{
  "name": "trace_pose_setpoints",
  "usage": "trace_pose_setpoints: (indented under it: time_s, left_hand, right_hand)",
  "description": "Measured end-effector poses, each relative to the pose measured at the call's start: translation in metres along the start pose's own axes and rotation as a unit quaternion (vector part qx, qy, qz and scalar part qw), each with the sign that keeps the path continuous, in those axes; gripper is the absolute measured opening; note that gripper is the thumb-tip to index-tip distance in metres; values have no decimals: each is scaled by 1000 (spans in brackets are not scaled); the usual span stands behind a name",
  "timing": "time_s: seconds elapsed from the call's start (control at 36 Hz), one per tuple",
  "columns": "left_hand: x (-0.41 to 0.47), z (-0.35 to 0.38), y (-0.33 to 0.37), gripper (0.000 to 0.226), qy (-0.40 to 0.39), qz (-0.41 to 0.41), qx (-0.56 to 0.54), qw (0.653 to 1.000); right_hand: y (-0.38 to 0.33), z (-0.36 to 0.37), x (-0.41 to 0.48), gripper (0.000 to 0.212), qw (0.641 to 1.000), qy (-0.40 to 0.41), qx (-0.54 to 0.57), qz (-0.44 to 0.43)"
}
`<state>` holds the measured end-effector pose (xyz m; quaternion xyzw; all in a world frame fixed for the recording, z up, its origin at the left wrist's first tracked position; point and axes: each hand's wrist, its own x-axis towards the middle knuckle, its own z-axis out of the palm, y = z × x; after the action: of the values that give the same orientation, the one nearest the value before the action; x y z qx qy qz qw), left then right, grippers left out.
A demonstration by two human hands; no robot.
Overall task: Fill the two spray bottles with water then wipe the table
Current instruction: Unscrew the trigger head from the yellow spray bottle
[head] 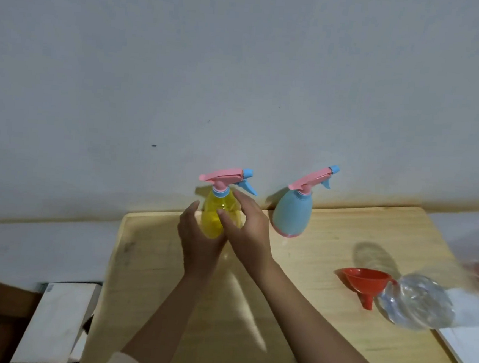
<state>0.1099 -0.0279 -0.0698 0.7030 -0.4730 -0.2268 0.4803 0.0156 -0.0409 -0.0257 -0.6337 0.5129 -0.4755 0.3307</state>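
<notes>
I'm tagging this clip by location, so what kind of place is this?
Probably a plain room in a home, not a workshop: a small wooden table pushed against a bare pale wall, holding household spray bottles, a yellow one and a blue one, and a red funnel.

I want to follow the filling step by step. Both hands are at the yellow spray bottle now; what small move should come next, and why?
Probably close both hands on the yellow spray bottle and unscrew its pink spray head. The left hand and right hand flank the body, the head looks still on, and the red funnel lies unused beside the clear water bottle, so nothing can be poured yet.
</notes>
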Motion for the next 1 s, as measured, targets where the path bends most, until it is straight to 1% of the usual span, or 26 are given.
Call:
trace_pose_setpoints:
  time_s: [0.03,0.08,0.14,0.17,0.25,0.31,0.39,0.44,0.56,0.61,0.69,0.78,0.83,0.86,0.89,0.94,0.97,1.0]
  left_hand:
    - [7,-2,-1,75,-28,11,8,1000]
    - [22,-1,-3,64,-74,48,9,996]
    - [32,-1,-1,51,-103,47,-20,993]
    - [33,0,0,51,-114,41,-29,992]
    - [32,0,1,61,-127,40,-52,990]
    - [30,-2,-4,72,-124,67,-56,988]
    - [24,-7,-14,91,-114,112,-25,987]
    - [20,-11,-18,93,-106,137,1,985]
    - [13,-22,-12,88,-100,162,30,981]
    - [8,-28,-7,89,-105,159,34,981]
    - [-2,-38,4,91,-124,127,25,984]
    - [-12,-47,17,91,-140,114,5,984]
    - [-16,-54,25,86,-186,87,-38,978]
    - [-21,-58,29,83,-212,73,-61,973]
    - [-23,-61,31,81,-235,64,-80,967]
    - [-33,-66,35,84,-268,60,-101,956]
    - [-39,-67,38,86,-280,57,-110,952]
    - [-45,-67,41,88,-285,54,-117,950]
  right_hand:
    - [-4,7,3,34,1000,3,3,3]
    - [-10,19,8,29,1000,24,0,4]
    - [-12,28,13,23,998,56,-2,22]
    - [-11,31,16,22,997,72,-6,35]
    - [-9,35,26,21,991,113,-29,61]
    - [-11,33,30,18,988,133,-29,72]
    - [-16,24,34,17,986,143,-22,85]
    - [-19,16,35,18,986,139,-24,83]
    - [-26,3,35,31,990,108,-41,84]
    - [-34,-4,34,33,992,93,-33,82]
    - [-44,-15,32,43,994,68,-14,84]
    - [-53,-26,30,47,996,36,18,75]
    - [-58,-36,29,50,995,-8,66,70]
    - [-58,-45,27,49,993,-41,90,65]
    - [-59,-53,26,42,989,-77,105,63]
    - [-65,-72,19,16,978,-144,129,73]
    - [-68,-80,15,8,972,-168,142,84]
    - [-70,-88,10,14,966,-180,158,95]
